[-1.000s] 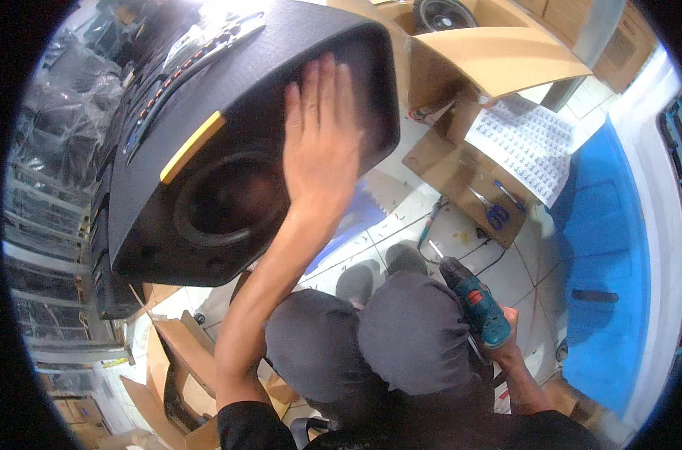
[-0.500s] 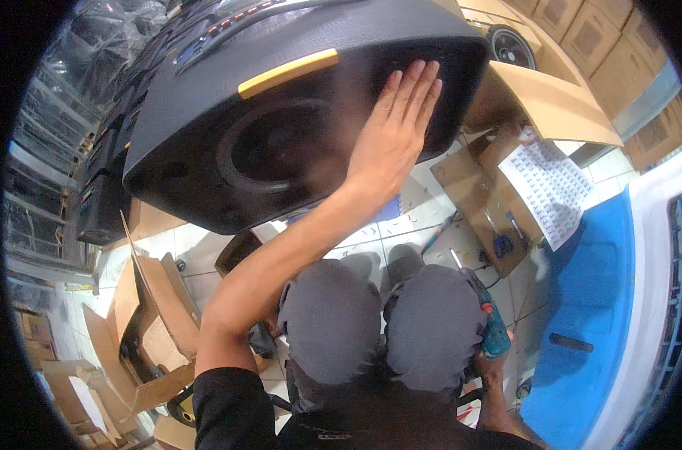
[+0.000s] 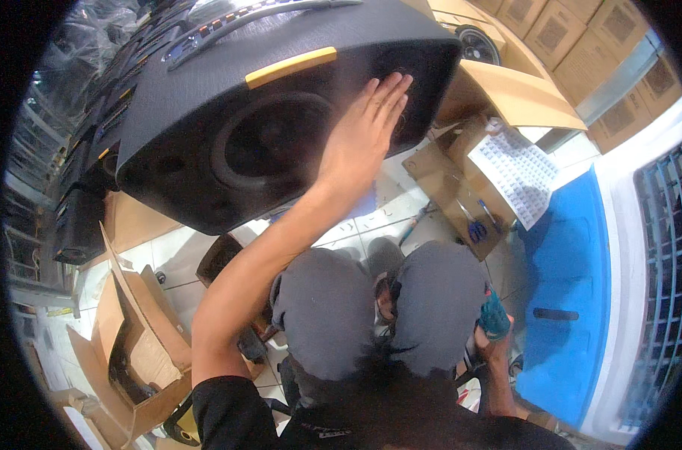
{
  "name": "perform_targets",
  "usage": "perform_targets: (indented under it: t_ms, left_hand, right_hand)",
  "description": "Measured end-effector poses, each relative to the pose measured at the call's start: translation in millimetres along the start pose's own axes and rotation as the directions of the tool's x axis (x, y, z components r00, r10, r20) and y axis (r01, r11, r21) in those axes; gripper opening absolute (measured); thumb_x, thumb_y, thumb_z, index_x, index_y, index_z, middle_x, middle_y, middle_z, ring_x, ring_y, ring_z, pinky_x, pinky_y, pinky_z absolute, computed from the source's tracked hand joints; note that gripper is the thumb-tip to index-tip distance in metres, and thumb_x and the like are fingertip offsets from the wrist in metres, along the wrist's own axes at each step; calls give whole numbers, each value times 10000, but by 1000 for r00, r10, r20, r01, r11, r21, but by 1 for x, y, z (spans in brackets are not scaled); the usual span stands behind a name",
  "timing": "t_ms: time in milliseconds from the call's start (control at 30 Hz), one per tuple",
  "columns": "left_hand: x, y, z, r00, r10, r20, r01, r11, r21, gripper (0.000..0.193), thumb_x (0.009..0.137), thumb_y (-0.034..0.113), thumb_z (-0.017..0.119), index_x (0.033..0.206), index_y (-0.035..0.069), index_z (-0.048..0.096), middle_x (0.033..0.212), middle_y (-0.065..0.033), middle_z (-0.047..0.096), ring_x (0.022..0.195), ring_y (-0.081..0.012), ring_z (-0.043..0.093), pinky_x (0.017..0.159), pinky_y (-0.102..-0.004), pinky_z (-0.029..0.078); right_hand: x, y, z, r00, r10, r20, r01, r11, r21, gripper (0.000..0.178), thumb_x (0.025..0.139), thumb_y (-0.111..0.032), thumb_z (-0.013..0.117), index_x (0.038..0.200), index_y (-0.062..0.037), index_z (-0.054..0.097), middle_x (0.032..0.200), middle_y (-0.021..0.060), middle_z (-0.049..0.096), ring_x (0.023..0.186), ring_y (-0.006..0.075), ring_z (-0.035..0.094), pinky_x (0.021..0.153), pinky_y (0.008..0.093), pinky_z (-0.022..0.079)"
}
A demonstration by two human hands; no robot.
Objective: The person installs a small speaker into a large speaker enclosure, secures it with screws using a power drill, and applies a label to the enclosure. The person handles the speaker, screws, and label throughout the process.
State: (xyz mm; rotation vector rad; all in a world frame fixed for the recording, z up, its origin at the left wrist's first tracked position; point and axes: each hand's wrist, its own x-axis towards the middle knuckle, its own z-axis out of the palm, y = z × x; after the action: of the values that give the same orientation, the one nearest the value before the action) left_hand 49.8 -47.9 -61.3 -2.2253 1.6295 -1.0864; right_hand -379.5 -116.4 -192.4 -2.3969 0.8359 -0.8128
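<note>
Looking heavy and rigid, the speaker [image 3: 273, 142] is probably needing holds at both ends; the left hand [image 3: 363, 135] is resting flat, ungrasping, against it, the right hand [image 3: 495, 346] gripping a drill [image 3: 494, 316].

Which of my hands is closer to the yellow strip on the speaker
Left. Your left hand is against the speaker, below and right of the yellow strip; your right hand is farther down, beside the right knee, holding a teal drill.

The white floor tiles [image 3: 177, 255] look bright, while the black speaker cabinet [image 3: 182, 196] is dim in front. A soft shadow falls on the blue panel [image 3: 569, 262], and the clear plastic wrap [image 3: 82, 49] gives glints. Near the round black border, lines bend and details blur.
</note>
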Motion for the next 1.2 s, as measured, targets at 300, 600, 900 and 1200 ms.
perform_targets:
  t_ms: [300, 600, 900, 1200]
  left_hand:
    - [-20, -11, -2, 992, 52, 117, -41, 994, -97, 637, 893, 250, 581, 1499, 97, 459, 1669, -98, 225, 1548, -238, 181, 1281, -421, 105]
    - [-21, -21, -10, 990, 93, 106, -77, 987, -144, 778, 794, 295, 775, 1484, 108, 469, 1647, -68, 286, 1519, -247, 262, 1261, -434, 185]
    - [-37, -22, -23, 966, 52, 253, -40, 998, -50, 789, 833, 292, 747, 1532, 139, 415, 1667, -43, 237, 1530, -234, 225, 1266, -420, 165]
    - [-35, -24, -19, 975, 63, 215, -35, 991, -129, 794, 815, 270, 757, 1518, 103, 428, 1660, -80, 252, 1529, -252, 230, 1269, -435, 156]
  right_hand:
    - [-8, -21, -7, 979, 147, 143, -152, 988, 20, 153, 679, -117, 733, 737, -27, 625, 629, 95, 628, 539, 237, 598, 567, 372, 472]
    - [-6, -23, -21, 897, 216, 387, -300, 938, 171, 509, 718, -210, 879, 1118, 10, 655, 975, 162, 721, 854, 237, 705, 797, 354, 526]
    - [11, 4, -11, 929, 297, 220, -326, 939, 109, 312, 818, -229, 846, 972, 3, 707, 804, 124, 735, 723, 147, 684, 711, 339, 542]
    - [10, 57, -20, 845, 535, 14, -528, 828, 187, 240, 852, -255, 822, 920, -44, 731, 728, 47, 712, 665, 99, 632, 664, 348, 522]
